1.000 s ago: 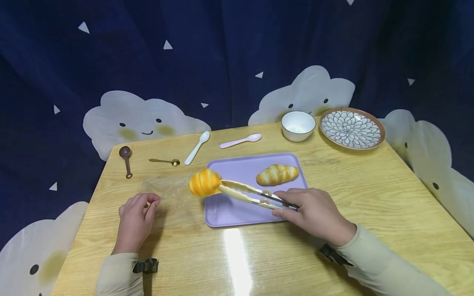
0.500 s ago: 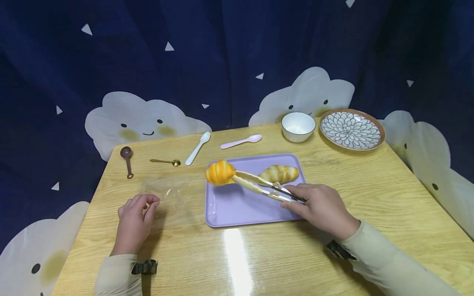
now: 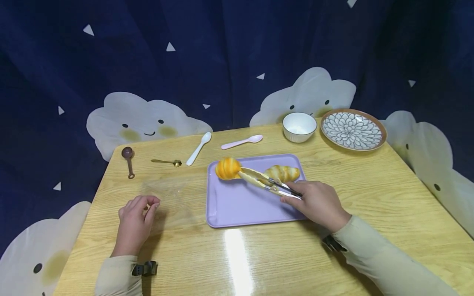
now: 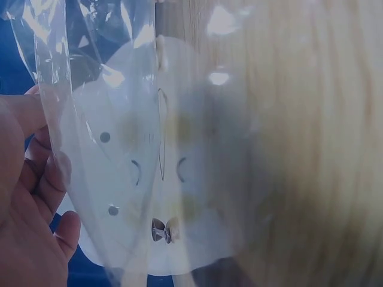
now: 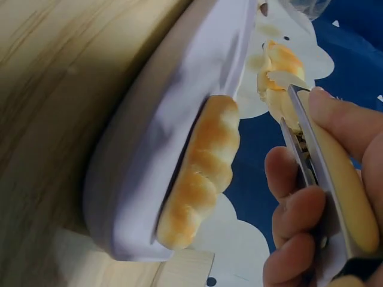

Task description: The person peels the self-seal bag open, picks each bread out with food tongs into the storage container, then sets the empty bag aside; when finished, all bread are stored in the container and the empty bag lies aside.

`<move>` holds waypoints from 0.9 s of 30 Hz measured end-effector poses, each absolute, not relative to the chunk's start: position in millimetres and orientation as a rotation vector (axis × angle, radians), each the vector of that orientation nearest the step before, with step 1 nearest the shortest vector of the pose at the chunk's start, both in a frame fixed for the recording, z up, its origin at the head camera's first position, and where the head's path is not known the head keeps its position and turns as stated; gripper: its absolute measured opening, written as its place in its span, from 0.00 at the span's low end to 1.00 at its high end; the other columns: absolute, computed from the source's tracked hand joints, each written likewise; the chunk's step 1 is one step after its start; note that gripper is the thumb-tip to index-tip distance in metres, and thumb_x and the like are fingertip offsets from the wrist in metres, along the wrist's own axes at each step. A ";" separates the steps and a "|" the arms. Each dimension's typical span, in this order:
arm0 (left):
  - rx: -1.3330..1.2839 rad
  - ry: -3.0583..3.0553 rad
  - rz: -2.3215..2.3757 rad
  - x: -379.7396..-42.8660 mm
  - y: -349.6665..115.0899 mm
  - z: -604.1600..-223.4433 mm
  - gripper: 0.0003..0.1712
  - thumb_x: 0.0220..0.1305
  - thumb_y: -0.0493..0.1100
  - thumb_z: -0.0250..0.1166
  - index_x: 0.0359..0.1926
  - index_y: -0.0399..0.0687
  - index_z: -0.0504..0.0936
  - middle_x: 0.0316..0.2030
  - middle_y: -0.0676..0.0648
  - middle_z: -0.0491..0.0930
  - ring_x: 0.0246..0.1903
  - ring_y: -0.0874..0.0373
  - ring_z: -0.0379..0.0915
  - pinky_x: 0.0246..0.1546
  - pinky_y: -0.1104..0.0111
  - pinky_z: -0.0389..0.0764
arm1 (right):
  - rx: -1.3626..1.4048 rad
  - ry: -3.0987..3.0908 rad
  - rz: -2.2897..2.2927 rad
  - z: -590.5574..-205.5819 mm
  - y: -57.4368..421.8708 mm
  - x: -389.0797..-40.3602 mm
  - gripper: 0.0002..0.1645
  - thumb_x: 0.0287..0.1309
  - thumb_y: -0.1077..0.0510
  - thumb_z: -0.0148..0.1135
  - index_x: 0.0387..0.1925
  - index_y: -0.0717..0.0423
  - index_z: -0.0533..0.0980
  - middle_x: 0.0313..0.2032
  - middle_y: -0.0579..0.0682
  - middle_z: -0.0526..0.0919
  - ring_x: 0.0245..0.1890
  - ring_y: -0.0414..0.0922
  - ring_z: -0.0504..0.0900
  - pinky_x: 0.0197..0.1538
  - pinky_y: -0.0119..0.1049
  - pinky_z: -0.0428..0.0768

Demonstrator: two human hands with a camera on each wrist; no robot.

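In the head view, my right hand [image 3: 320, 205] grips a pair of food tongs [image 3: 252, 181]. An orange-yellow bread roll [image 3: 227, 168] is clamped between the tong tips, above the left back corner of the lilac tray [image 3: 244, 225]. A paler croissant-shaped bread [image 3: 284, 173] lies on the tray, partly behind the tongs. To the left, my left hand [image 3: 134, 224] pinches the edge of a clear plastic bag [image 4: 108, 119] between thumb and fingers. The bag is hard to make out from above. In the right wrist view, the fingers wrap around the tong handles [image 5: 338, 179].
A brown scoop [image 3: 128, 158], a small gold spoon [image 3: 163, 161], a white spoon [image 3: 198, 150] and a pink spoon [image 3: 242, 142] lie behind the tray. At the back right stand a white bowl [image 3: 299, 127] and a flower-patterned plate [image 3: 353, 129].
The tongs and the orange-yellow roll have moved right and back, from beside the bag to above the tray's left back corner. My left hand has stayed put.
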State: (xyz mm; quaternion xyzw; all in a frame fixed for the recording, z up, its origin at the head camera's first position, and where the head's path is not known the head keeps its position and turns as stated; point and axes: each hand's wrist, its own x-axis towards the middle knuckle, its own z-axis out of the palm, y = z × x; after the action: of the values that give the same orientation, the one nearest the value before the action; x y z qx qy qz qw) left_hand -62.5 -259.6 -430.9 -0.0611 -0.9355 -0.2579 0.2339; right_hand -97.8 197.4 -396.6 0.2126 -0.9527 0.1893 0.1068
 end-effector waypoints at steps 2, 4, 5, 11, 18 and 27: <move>-0.172 -2.569 -0.710 -62.8 -259.3 -430.9 0.07 0.63 0.30 0.68 0.38 0.45 0.81 0.35 0.46 0.81 0.34 0.51 0.70 0.41 0.56 0.56 | 0.612 -2.826 0.537 -398.7 197.2 -99.4 0.30 0.52 0.40 0.75 0.52 0.52 0.85 0.36 0.48 0.89 0.26 0.43 0.83 0.24 0.40 0.72; -0.177 -2.567 -0.713 -62.8 -258.7 -430.8 0.07 0.63 0.30 0.68 0.38 0.45 0.81 0.35 0.46 0.81 0.34 0.51 0.70 0.41 0.56 0.56 | 0.603 -2.849 0.515 -400.5 197.1 -100.8 0.30 0.52 0.39 0.74 0.52 0.52 0.85 0.37 0.49 0.89 0.27 0.44 0.83 0.23 0.40 0.71; -0.178 -2.567 -0.712 -62.7 -258.7 -430.9 0.07 0.63 0.30 0.68 0.38 0.45 0.81 0.35 0.46 0.81 0.34 0.50 0.70 0.41 0.56 0.56 | 0.600 -2.859 0.503 -401.3 197.1 -101.2 0.30 0.52 0.39 0.74 0.52 0.52 0.85 0.37 0.50 0.89 0.27 0.45 0.84 0.23 0.40 0.72; -0.185 -2.568 -0.703 -63.0 -258.9 -432.1 0.08 0.62 0.29 0.68 0.38 0.45 0.80 0.33 0.46 0.80 0.33 0.50 0.69 0.41 0.56 0.56 | 0.590 -2.909 0.452 -403.0 197.5 -101.4 0.30 0.53 0.39 0.73 0.53 0.51 0.84 0.41 0.52 0.89 0.31 0.50 0.86 0.25 0.43 0.74; -0.193 -2.561 -0.708 -63.5 -259.0 -433.4 0.08 0.62 0.29 0.68 0.37 0.45 0.81 0.33 0.47 0.80 0.33 0.50 0.69 0.40 0.56 0.56 | 0.596 -2.963 0.414 -399.6 197.9 -99.3 0.33 0.53 0.38 0.73 0.56 0.52 0.83 0.43 0.51 0.88 0.35 0.50 0.86 0.28 0.44 0.76; -0.193 -2.560 -0.716 -64.1 -259.5 -435.7 0.08 0.62 0.30 0.69 0.38 0.46 0.82 0.33 0.48 0.80 0.33 0.51 0.69 0.38 0.57 0.55 | 0.638 -2.978 0.371 -395.3 199.2 -93.5 0.38 0.52 0.36 0.73 0.57 0.54 0.81 0.35 0.43 0.84 0.32 0.43 0.83 0.29 0.42 0.76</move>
State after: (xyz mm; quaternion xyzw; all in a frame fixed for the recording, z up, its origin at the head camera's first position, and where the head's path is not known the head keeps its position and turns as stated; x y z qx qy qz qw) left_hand -64.1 -259.5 -435.7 -0.0705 -0.9335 -0.2609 0.2358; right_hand -93.5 199.2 -395.3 0.2077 -0.9700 0.1208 0.0366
